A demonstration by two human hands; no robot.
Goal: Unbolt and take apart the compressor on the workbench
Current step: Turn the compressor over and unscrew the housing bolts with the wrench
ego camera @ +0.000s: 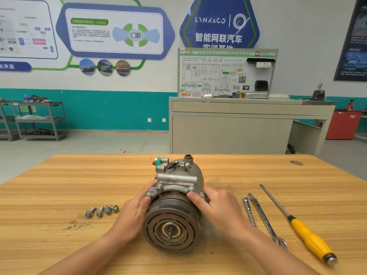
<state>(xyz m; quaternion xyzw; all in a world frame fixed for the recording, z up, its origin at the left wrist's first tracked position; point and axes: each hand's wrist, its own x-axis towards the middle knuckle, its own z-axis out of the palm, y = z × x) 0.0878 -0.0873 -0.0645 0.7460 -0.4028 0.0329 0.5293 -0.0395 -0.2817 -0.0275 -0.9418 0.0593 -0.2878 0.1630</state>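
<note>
Compressor lies on its side near the middle of the wooden workbench, its grooved pulley and clutch face turned toward the camera, its ported rear end pointing away; a green cap shows on a fitting at the far upper left of the housing.

Both hands clasp it where the pulley meets the front flange. The left hand wraps the left side, fingers curled against the flange ear and thumb lying on the pulley rim; the right hand holds the right side, thumb pressed on top near a flange lug, the other fingers curled round the far side and mostly hidden.

Four loose bolts lie in a short row on the bench just left of the left hand, apart from the compressor. To the right of the right hand lie three tools, roughly parallel and slanting: a short chrome bar nearest the wrist, a ring spanner just beside it, and a yellow-handled screwdriver farthest out, its tip pointing away.
</note>
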